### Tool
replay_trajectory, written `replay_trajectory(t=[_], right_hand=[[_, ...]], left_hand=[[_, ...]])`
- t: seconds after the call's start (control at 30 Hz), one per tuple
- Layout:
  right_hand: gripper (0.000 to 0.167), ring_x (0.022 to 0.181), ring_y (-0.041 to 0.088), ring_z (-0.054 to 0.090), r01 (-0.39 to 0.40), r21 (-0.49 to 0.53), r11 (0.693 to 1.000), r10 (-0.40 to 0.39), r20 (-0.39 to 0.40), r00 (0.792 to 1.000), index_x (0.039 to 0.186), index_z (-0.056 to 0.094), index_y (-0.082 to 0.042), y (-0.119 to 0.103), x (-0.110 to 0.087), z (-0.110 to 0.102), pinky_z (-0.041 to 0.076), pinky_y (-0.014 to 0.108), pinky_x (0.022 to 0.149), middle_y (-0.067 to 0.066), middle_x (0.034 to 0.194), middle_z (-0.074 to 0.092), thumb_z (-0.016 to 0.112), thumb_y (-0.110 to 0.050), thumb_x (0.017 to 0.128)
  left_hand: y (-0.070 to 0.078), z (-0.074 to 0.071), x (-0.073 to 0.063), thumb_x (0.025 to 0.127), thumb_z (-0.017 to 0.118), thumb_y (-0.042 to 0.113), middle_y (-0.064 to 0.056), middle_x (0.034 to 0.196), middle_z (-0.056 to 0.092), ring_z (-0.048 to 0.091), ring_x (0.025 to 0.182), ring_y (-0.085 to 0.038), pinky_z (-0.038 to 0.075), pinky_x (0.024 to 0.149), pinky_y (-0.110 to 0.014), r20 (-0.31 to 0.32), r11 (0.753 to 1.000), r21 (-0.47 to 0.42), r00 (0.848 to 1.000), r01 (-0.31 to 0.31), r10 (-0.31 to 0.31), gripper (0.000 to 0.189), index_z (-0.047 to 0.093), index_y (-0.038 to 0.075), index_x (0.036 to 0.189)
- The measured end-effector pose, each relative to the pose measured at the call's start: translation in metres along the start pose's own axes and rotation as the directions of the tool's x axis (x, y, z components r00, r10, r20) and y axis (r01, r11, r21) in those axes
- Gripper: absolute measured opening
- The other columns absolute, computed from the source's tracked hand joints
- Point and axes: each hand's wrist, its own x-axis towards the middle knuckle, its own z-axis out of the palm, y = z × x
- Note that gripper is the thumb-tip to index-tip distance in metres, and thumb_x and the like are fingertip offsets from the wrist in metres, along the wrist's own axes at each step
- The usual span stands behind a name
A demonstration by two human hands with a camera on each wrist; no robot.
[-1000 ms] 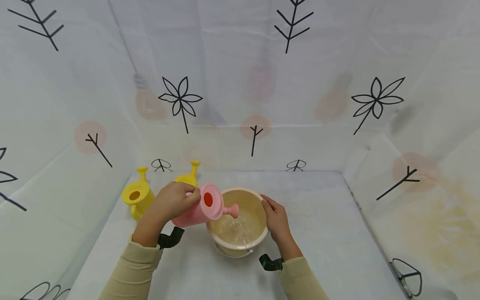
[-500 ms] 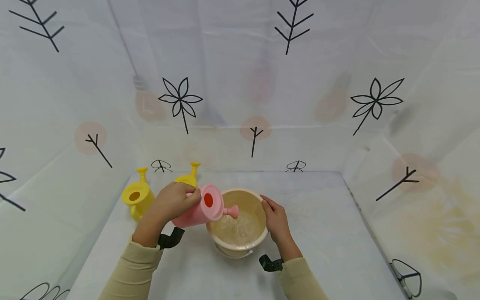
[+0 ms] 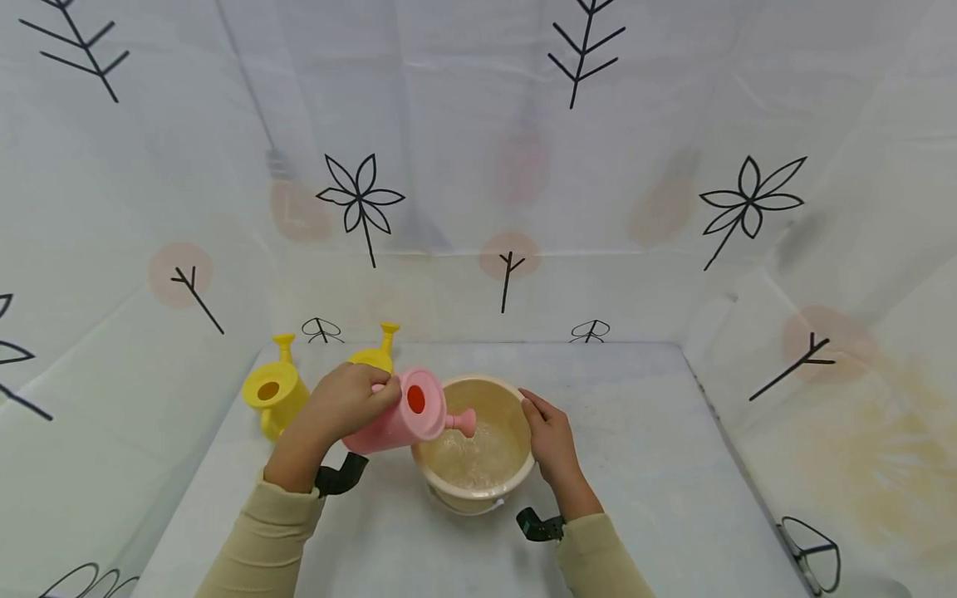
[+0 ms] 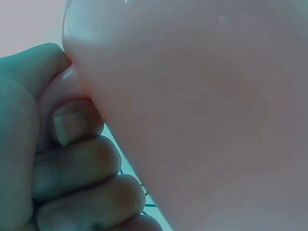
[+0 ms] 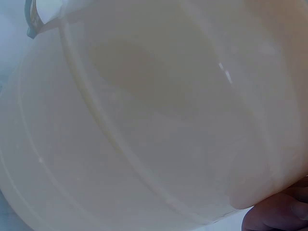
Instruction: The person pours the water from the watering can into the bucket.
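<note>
My left hand [image 3: 347, 403] grips the handle of a pink watering can [image 3: 396, 419], which is tilted so its spout hangs over a cream bucket [image 3: 478, 382]. Water runs from the spout, and the water [image 3: 478, 457] inside the bucket is rippled. In the left wrist view the fingers [image 4: 82, 168] curl round the pink handle, with the can's body [image 4: 202, 115] filling the right side. My right hand [image 3: 551, 432] holds the bucket's right rim, thumb on one side and fingers on the other. The bucket's ribbed outer wall [image 5: 154, 115] fills the right wrist view.
A yellow watering can [image 3: 277, 394] stands at the table's left. Another yellow can [image 3: 377, 357] is behind the pink one, partly hidden by it and my left hand. The white table [image 3: 635, 465] meets a printed cloth backdrop [image 3: 449, 291] at its back and sides.
Both hands, the pink watering can and the bucket stay in place. Only the ripples on the water's surface shift as it pours.
</note>
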Motion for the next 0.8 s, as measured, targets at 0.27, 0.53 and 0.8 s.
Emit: replay_trajectory(t=[0.27,0.53,0.8], right_hand=[[0.044,0.12,0.031,0.06,-0.001,-0.002,1.0,0.001,0.001,1.0,0.137,0.055,-0.018,0.0008,0.0005,0.0001,0.054,0.043,0.09,0.013,0.138,0.056,0.048,-0.039,0.1],[0.043,0.119,0.031,0.06,0.004,-0.006,1.0,-0.004,-0.01,1.0,0.136,0.056,-0.018,0.0007,0.0007,0.0004,0.054,0.043,0.09,0.013,0.137,0.056,0.049,-0.04,0.099],[0.043,0.118,0.032,0.061,0.009,0.001,1.0,-0.009,-0.004,1.0,0.136,0.056,-0.018,0.0008,0.0006,0.0,0.054,0.043,0.089,0.014,0.137,0.057,0.049,-0.039,0.099]], left_hand=[[0.0014,-0.0009,-0.0011,0.089,0.049,0.031,0.001,0.057,0.048,0.048,0.065,-0.015,0.037,0.06,-0.029,-0.004,1.0,0.003,1.0,-0.008,0.008,0.033,0.056,0.015,0.06],[0.0025,-0.0012,-0.0016,0.088,0.049,0.03,0.002,0.055,0.045,0.048,0.063,-0.015,0.036,0.059,-0.029,-0.02,1.0,0.005,1.0,-0.022,0.022,0.034,0.053,0.015,0.058],[0.0017,-0.0009,-0.0008,0.088,0.048,0.031,0.002,0.056,0.046,0.048,0.064,-0.015,0.037,0.059,-0.028,-0.019,0.999,0.014,0.999,-0.03,0.031,0.034,0.054,0.016,0.058]])
